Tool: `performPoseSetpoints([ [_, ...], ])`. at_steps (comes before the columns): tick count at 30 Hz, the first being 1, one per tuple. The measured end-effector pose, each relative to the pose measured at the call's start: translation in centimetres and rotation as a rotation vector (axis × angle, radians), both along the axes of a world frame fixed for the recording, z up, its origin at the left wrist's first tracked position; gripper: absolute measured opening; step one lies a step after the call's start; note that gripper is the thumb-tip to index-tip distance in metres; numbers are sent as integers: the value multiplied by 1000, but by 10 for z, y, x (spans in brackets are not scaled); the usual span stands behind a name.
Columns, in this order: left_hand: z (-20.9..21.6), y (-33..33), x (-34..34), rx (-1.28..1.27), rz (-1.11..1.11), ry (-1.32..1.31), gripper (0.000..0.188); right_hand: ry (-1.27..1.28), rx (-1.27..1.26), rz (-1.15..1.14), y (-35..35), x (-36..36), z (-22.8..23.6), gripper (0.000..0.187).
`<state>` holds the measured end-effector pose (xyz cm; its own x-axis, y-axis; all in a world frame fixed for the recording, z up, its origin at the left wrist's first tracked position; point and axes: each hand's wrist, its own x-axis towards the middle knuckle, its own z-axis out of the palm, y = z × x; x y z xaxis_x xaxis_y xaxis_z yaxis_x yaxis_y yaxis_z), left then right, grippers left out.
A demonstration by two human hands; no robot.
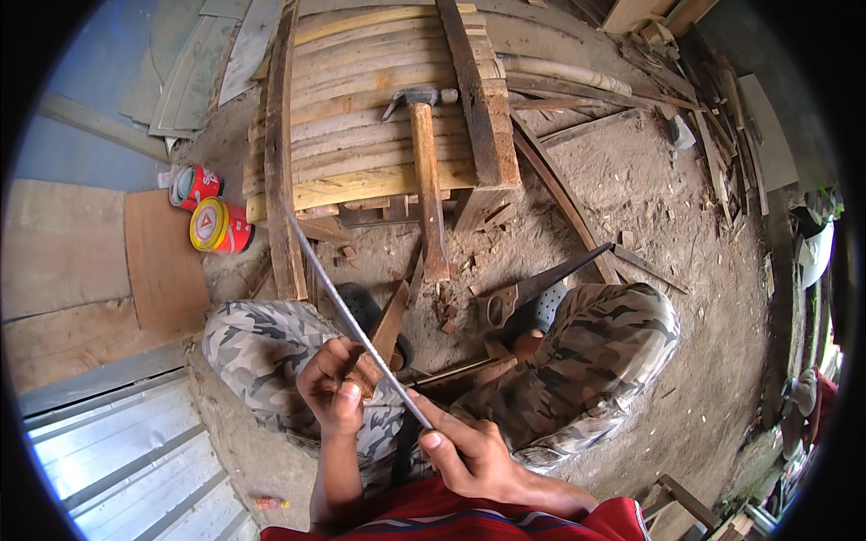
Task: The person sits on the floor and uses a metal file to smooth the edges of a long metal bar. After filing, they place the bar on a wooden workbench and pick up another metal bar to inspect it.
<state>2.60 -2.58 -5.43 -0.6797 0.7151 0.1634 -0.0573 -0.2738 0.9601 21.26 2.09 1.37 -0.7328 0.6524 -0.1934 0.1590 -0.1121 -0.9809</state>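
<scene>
My left hand (332,386) is closed around a small brown wooden block (365,372), holding it above my left thigh. A long, thin grey metal rod (346,314) slants across the block, its far end at the dark plank of the slatted wooden bench (370,135). Its near end lies in my right hand (474,458), with thumb and index finger against it. Whether the rod is round or flat is hard to tell. On the bench lies a claw hammer (426,171), its wooden handle pointing toward me. A handsaw (532,290) rests by my right foot.
Two red cans, one with a yellow rim (209,225), stand left of the bench. Wood offcuts (449,316) litter the dirt floor between my feet. Long boards (568,194) and sticks are strewn at the right. Corrugated metal sheeting (144,451) lies at the lower left.
</scene>
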Motion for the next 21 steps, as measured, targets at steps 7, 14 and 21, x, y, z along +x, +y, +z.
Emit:
performPoseSetpoints([
  [7, -3, -2, -4, -19, 21, 35, 48, -125, -26, 93, 8, -3, 4, 46],
  [14, 1, -2, 1, -161, 88, 140, 55, -87, -42, 83, 3, -4, -1, 45],
  [21, 2, 2, 0, -158, 24, 181, 54, -25, -47, -7, 4, -5, -5, 46],
])
